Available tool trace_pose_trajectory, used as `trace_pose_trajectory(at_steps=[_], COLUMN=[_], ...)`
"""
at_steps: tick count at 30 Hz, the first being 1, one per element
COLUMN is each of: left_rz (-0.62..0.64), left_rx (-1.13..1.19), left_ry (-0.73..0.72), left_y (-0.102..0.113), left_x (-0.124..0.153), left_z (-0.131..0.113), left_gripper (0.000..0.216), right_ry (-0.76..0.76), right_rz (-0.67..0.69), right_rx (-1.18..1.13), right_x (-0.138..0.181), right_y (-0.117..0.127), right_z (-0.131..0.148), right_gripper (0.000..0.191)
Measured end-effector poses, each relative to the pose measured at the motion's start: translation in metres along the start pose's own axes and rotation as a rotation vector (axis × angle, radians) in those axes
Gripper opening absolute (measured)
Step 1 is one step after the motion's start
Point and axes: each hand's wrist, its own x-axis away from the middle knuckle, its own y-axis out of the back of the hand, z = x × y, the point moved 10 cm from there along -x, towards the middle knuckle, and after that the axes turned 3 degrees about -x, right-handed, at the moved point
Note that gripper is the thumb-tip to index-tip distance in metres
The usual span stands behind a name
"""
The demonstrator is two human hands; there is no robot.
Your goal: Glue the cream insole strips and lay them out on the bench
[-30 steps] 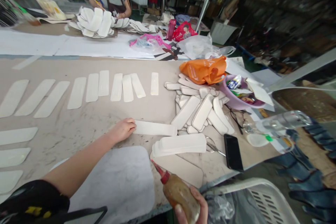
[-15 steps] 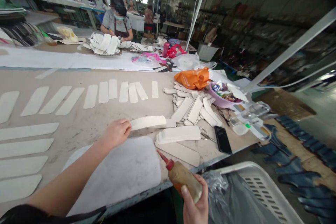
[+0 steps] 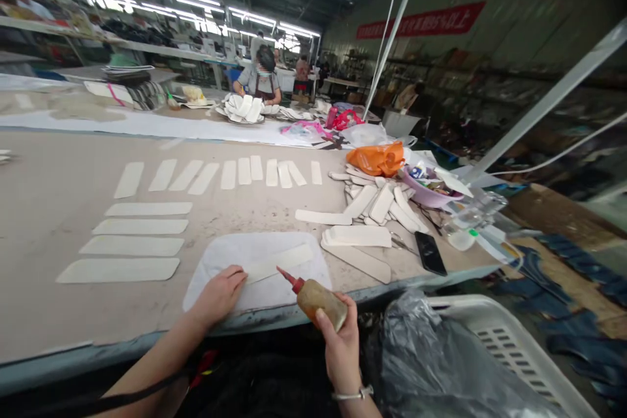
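Note:
My left hand (image 3: 223,297) grips the left end of a cream-coloured strip (image 3: 281,263), which lies slantwise over a white sheet (image 3: 210,261) at the table's front edge. In my right hand (image 3: 337,333) is a squeeze bottle (image 3: 321,304) with a red nozzle and brownish contents. Its tip points up and left, close to the strip; whether they touch I cannot tell. Just right of the sheet lies a small stack of strips (image 3: 357,236), with a longer strip (image 3: 360,262) under it. Behind that is a loose heap of pale strips (image 3: 381,202).
Several strips (image 3: 132,247) lie spread at the left, with a row of shorter pieces (image 3: 228,175) behind. On the right are a phone (image 3: 430,253), scissors (image 3: 402,243), a purple basin (image 3: 426,194) and an orange bag (image 3: 376,159). A plastic-lined basket (image 3: 519,353) stands below the edge. A co-worker (image 3: 262,78) sits opposite.
My left hand has brought the strip from above the table down onto the white sheet. The bottle's tip has come close to the strip. The camera view has shifted left and up.

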Motion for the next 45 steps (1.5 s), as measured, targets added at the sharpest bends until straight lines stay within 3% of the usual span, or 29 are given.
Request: trace_pose_trajectory(at_steps=[4,8,11,19,23,27,32,45], left_rz=[-0.145,-0.131,-0.138,-0.18,-0.245,-0.224,-0.214,-0.255], left_rx=[-0.014,-0.008,0.0,0.006,-0.055,-0.128,-0.138,-0.149], left_ry=[-0.019,-0.079,-0.104,-0.078,-0.223,-0.335,-0.363,-0.423], left_y=[0.008,-0.001,-0.004,-0.003,-0.003,-0.006,-0.003,-0.01], left_x=[0.028,0.041,0.042,0.041,0.044,0.043,0.042,0.043], left_z=[0.016,0.027,0.028,0.031,0.021,0.011,0.006,0.013], left_gripper=[0.033,0.031,0.032,0.027,0.028,0.03,0.03,0.029], right_ry=[0.213,0.453,0.513,0.544,0.549,0.532,0.578,0.688], right_rz=[0.098,0.175,0.234,0.214,0.26,0.26,0.218,0.006], right_rx=[0.145,0.375,0.477,0.563,0.576,0.603,0.626,0.782], right_x=[0.013,0.023,0.026,0.023,0.021,0.016,0.007,-0.037], right_y=[-0.04,-0.08,-0.102,-0.116,-0.121,-0.117,-0.102,-0.04], right_z=[0.004,0.011,0.005,-0.006,-0.01,-0.016,-0.014,0.003], right_gripper=[0.042,0.039,0.041,0.042,0.044,0.043,0.044,0.041])
